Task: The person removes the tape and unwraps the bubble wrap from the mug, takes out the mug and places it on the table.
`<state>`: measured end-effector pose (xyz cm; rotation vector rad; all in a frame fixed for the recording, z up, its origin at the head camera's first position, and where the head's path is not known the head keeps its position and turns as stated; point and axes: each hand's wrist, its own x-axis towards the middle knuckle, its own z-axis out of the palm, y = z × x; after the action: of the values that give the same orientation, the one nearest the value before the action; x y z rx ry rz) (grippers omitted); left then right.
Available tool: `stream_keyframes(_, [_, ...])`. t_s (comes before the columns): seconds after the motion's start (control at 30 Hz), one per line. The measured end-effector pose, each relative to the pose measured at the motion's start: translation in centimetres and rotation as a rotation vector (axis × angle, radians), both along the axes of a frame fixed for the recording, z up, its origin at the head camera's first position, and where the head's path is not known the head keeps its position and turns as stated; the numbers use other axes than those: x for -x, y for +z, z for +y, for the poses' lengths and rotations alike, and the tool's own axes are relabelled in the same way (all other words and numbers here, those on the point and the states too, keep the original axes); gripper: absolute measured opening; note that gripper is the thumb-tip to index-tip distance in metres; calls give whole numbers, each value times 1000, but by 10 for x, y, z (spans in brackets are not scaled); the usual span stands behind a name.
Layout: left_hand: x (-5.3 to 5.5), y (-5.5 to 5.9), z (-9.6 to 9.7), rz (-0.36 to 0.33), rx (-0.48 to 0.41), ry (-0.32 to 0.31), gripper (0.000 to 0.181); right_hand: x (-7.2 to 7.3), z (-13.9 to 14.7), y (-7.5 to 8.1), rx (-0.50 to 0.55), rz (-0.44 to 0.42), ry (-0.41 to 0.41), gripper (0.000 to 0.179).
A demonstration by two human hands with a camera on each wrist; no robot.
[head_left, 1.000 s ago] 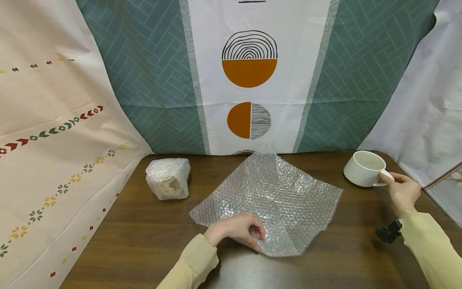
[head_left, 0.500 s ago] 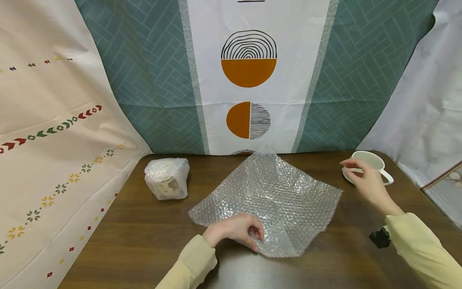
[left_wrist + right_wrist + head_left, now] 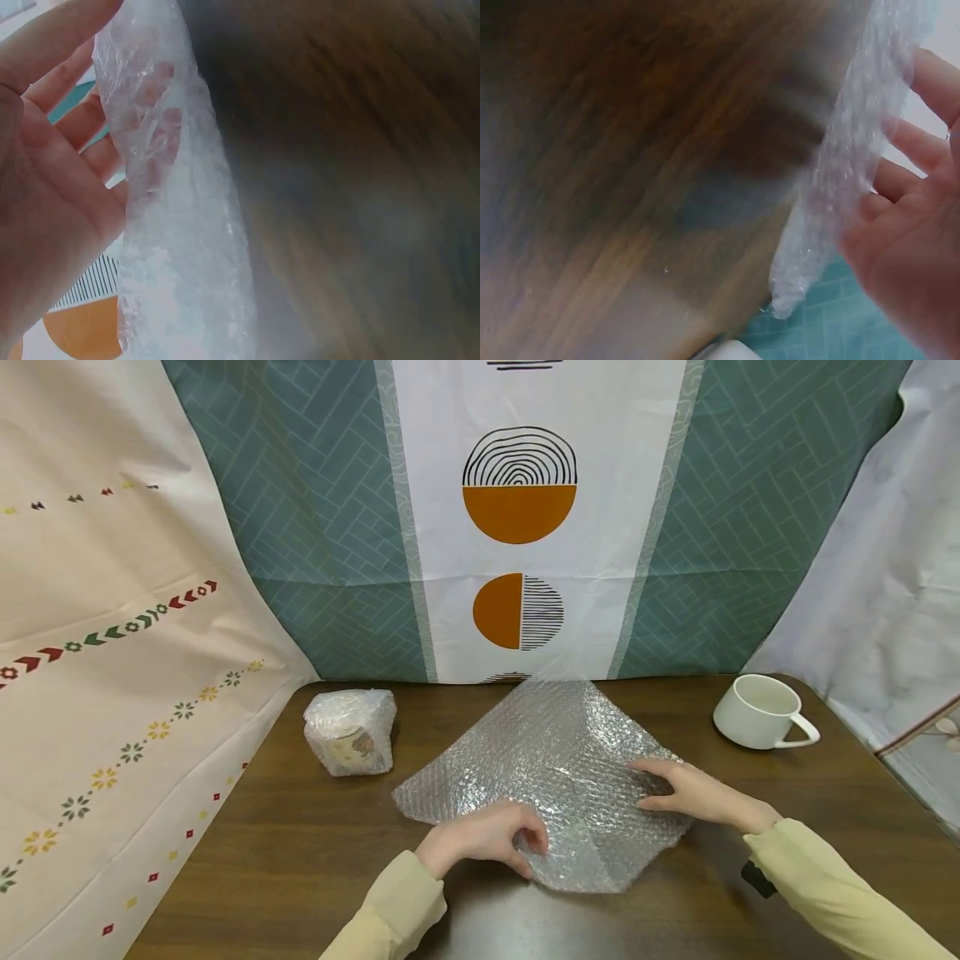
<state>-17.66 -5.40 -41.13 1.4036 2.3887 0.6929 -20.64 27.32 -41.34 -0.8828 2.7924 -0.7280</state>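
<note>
A sheet of clear bubble wrap (image 3: 555, 760) lies spread in the middle of the table, its near corner folded over. My left hand (image 3: 491, 839) pinches its near edge, with thumb and fingers curled at the fold. In the left wrist view, fingers of the left hand (image 3: 56, 157) show through the wrap (image 3: 180, 247). My right hand (image 3: 693, 789) hovers low over the wrap's right side, fingers loosely bent, holding nothing. The right wrist view shows the right hand (image 3: 919, 210) right beside the wrap's edge (image 3: 832, 172). A white mug (image 3: 757, 714) stands beyond it, handle to the right.
At the back left of the brown wooden table (image 3: 300, 852) sits a bubble-wrapped bundle (image 3: 350, 732) with a printed cup-like shape inside. A patterned curtain (image 3: 345, 527) hangs behind the table's far edge, and light cloths (image 3: 112, 610) flank both sides.
My right hand has let go of the mug's handle and moved left and nearer, to above the bubble wrap's right side. The mug and the left hand have stayed in place.
</note>
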Motion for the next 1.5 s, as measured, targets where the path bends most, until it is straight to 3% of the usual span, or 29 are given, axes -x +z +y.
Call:
stream_keyframes(0.13, [4, 5, -8, 33, 3, 20, 27, -3, 0, 1, 2, -19, 20, 59])
stream_keyframes(0.37, [12, 12, -28, 44, -7, 150, 50, -5, -2, 8, -23, -33, 46, 50])
stream_keyframes(0.6, [23, 13, -44, 177, -36, 255, 67, -6, -3, 14, -40, -70, 65, 44])
stream_keyframes(0.77, [31, 11, -51, 291, -23, 326, 67, -9, -6, 15, -49, -90, 72, 44])
stream_keyframes(0.9, [36, 6, -58, 326, -58, 350, 66, -12, -8, 17, -52, -102, 73, 44])
stream_keyframes(1.07, [41, 5, -67, 323, -116, 334, 56, -13, -9, 17, -53, -114, 85, 43])
stream_keyframes(1.2, [46, 3, -75, 281, -140, 327, 43, -13, -9, 18, -42, -122, 87, 41])
stream_keyframes(1.5, [46, 7, -89, 101, -151, 391, 35, -13, -9, 17, -41, -141, 69, 41])
